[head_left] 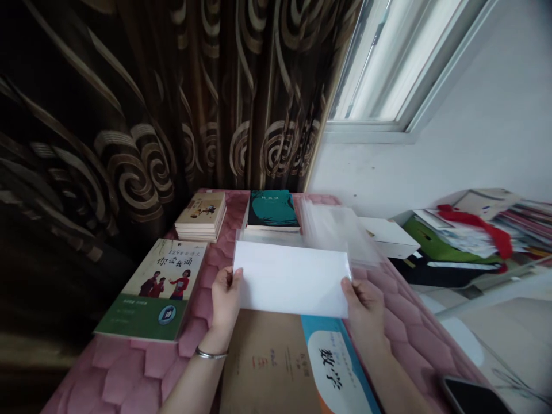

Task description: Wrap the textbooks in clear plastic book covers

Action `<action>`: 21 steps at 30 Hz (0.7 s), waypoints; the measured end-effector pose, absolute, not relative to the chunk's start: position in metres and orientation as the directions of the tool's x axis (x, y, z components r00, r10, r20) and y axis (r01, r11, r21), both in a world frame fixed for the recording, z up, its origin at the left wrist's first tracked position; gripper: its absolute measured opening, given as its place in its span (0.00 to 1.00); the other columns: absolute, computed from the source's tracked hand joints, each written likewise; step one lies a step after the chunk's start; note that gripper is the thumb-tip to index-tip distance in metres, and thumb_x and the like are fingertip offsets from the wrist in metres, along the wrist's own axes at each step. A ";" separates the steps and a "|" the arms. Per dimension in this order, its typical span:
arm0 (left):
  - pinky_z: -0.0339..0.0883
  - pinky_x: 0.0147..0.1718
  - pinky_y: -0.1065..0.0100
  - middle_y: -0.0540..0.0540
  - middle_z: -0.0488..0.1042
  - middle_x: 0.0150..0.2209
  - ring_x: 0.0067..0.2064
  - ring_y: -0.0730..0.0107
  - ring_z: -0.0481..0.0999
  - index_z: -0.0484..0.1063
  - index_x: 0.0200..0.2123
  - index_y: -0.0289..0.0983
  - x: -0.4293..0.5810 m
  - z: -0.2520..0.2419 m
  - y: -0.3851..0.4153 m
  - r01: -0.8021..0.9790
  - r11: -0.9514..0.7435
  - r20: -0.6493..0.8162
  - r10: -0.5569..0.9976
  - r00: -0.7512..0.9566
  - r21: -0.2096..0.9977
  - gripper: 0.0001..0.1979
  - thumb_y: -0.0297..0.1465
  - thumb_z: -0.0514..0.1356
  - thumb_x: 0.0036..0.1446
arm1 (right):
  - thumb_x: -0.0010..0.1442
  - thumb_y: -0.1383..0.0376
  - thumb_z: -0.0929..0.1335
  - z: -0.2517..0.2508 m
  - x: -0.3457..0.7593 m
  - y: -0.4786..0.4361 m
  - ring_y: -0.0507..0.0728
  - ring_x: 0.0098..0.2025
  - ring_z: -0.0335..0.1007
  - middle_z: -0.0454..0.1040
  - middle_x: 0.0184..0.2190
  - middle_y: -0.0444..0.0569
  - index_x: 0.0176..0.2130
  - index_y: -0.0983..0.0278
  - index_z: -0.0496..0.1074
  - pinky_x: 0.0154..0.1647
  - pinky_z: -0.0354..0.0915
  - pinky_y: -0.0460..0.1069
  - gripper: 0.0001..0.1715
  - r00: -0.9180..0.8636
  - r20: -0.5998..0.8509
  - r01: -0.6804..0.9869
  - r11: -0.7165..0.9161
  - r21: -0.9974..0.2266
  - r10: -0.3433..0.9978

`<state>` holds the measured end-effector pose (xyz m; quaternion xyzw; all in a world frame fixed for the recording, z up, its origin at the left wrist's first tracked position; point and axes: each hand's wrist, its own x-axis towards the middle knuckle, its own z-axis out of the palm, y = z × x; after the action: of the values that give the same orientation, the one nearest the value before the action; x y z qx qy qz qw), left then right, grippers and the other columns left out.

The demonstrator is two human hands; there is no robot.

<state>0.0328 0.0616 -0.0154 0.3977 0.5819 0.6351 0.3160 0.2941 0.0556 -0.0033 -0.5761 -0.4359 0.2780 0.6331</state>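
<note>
My left hand [225, 299] pinches the left edge of a white sheet in a clear plastic sleeve [291, 279]. The sheet's right edge is pinched by my right hand [364, 305]. The sheet is held up over a brown paper-covered book [267, 362] and a blue and white book [340, 368] lying on the pink quilted table cover [142, 368]. A silver bracelet sits on my left wrist.
A green-edged picture book [157, 290] lies at the left, a stack of tan books [202, 215] behind it, a teal book [272, 210] at the back. Clear plastic sleeves [338, 230] lie to the right. A phone [472, 397], cluttered papers [466, 236], a patterned curtain [150, 98].
</note>
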 end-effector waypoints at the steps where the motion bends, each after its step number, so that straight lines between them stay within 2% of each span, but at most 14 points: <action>1: 0.61 0.28 0.72 0.50 0.73 0.26 0.28 0.72 0.68 0.73 0.32 0.34 0.033 -0.015 0.062 0.043 -0.117 0.123 0.862 -0.491 0.992 0.15 0.42 0.62 0.50 | 0.47 0.44 0.72 -0.003 0.294 0.056 0.52 0.21 0.54 0.64 0.17 0.43 0.20 0.61 0.67 0.18 0.52 0.48 0.26 0.470 0.240 0.150 0.191 -0.970 0.849; 5: 0.64 0.32 0.71 0.46 0.77 0.33 0.32 0.70 0.73 0.73 0.39 0.33 0.031 -0.011 0.062 -0.116 -0.113 0.049 0.890 -0.454 0.987 0.22 0.43 0.66 0.45 | 0.45 0.46 0.73 -0.006 0.295 0.057 0.53 0.22 0.57 0.67 0.20 0.44 0.24 0.62 0.71 0.19 0.55 0.48 0.23 0.468 0.210 0.078 0.197 -0.977 0.859; 8: 0.64 0.32 0.71 0.46 0.78 0.31 0.31 0.71 0.74 0.73 0.41 0.32 0.030 -0.007 0.062 -0.195 -0.099 0.009 0.909 -0.418 0.976 0.25 0.42 0.68 0.42 | 0.44 0.48 0.75 -0.010 0.297 0.058 0.53 0.22 0.59 0.69 0.21 0.44 0.27 0.60 0.73 0.19 0.56 0.49 0.20 0.462 0.144 -0.016 0.171 -0.985 0.875; 13: 0.64 0.30 0.72 0.49 0.76 0.26 0.27 0.74 0.72 0.74 0.39 0.32 0.030 -0.003 0.060 -0.269 -0.105 -0.017 0.909 -0.416 0.957 0.24 0.41 0.70 0.40 | 0.45 0.50 0.75 -0.014 0.299 0.057 0.55 0.22 0.60 0.69 0.23 0.44 0.27 0.58 0.72 0.19 0.57 0.50 0.16 0.466 0.094 -0.068 0.142 -0.988 0.880; 21: 0.60 0.27 0.73 0.50 0.73 0.24 0.25 0.76 0.68 0.75 0.30 0.33 0.031 -0.005 0.061 -0.209 -0.106 -0.008 0.877 -0.480 0.972 0.21 0.43 0.70 0.37 | 0.44 0.49 0.75 -0.011 0.298 0.056 0.56 0.22 0.60 0.70 0.22 0.46 0.25 0.57 0.73 0.19 0.57 0.52 0.17 0.463 0.116 -0.027 0.145 -0.989 0.879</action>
<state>0.0313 0.0605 -0.0047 0.3128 0.5337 0.6748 0.4026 0.2977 0.0563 -0.0114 -0.5540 -0.3846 0.3473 0.6516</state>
